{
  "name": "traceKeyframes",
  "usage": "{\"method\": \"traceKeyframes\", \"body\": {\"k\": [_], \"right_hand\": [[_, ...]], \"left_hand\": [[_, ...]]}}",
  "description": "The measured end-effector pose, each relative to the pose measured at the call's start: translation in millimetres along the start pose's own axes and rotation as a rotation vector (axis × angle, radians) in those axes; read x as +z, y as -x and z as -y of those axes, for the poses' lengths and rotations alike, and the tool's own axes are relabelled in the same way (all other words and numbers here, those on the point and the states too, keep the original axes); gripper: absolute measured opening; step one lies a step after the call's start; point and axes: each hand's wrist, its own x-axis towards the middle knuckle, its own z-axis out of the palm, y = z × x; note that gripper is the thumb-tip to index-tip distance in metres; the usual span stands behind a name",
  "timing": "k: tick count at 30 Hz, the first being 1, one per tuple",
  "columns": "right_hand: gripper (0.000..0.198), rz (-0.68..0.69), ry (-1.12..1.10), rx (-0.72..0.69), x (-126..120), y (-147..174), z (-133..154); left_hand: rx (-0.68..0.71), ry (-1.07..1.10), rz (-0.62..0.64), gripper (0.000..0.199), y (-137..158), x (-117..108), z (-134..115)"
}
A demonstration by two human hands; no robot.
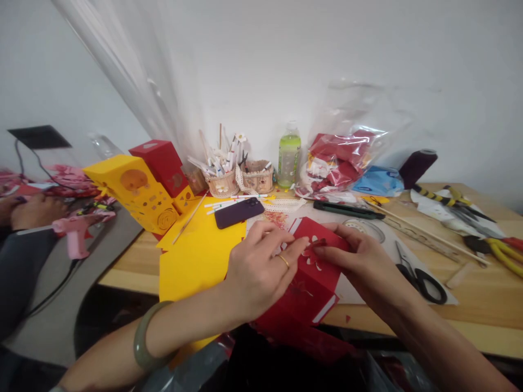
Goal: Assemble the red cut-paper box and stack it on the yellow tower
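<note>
Fingers (337, 256) touch red card (314, 279); basket (220, 187) holds pens (214, 166), bag (353, 103) apparently scraps (333, 155).

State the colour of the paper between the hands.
The paper is red; the head view shows it best.

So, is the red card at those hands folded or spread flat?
Folded. The red card shows panels meeting along a crease and facing different ways.

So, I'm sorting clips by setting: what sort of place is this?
Probably a craft workspace, judging by the red cut-out card, the pink glue gun and the black-handled scissors.
</note>
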Motion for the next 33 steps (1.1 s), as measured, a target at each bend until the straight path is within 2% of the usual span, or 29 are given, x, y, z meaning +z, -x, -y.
{"method": "traceKeyframes", "body": {"k": [6,13,18,24,27,29,30,33], "right_hand": [[0.039,-0.046,0.003,-0.019,2.9,1.0,-0.7],[0.035,-0.054,0.009,-0.042,6.3,0.7,-1.2],[0.034,-0.042,0.016,-0.039,6.3,0.8,-2.1],[0.031,-0.049,0.102,-0.065,6.0,1.6,-0.6],[0.032,-0.051,0.118,-0.073,4.8,1.9,-0.1],[0.033,-0.049,0.119,-0.064,4.2,2.5,0.7],[0.033,-0.044,0.121,-0.055,4.1,3.0,1.6],[0.032,0.0,0.15,-0.031,4.4,4.3,5.5]], "left_hand": [[-0.159,0.064,-0.015,0.014,7.1,-4.3,-2.9],[-0.34,0.152,0.054,0.027,21.8,-0.4,-18.1],[-0.314,0.119,0.054,0.031,27.3,3.0,-25.5],[-0.22,-0.085,0.043,0.03,24.3,6.3,-30.9],[-0.231,-0.057,0.039,0.032,25.9,6.4,-29.0],[-0.325,0.072,0.038,0.035,26.5,6.0,-24.1],[-0.416,0.163,0.039,0.037,25.8,5.7,-20.8],[-0.822,0.559,0.096,0.047,17.8,4.7,-9.7]]}}
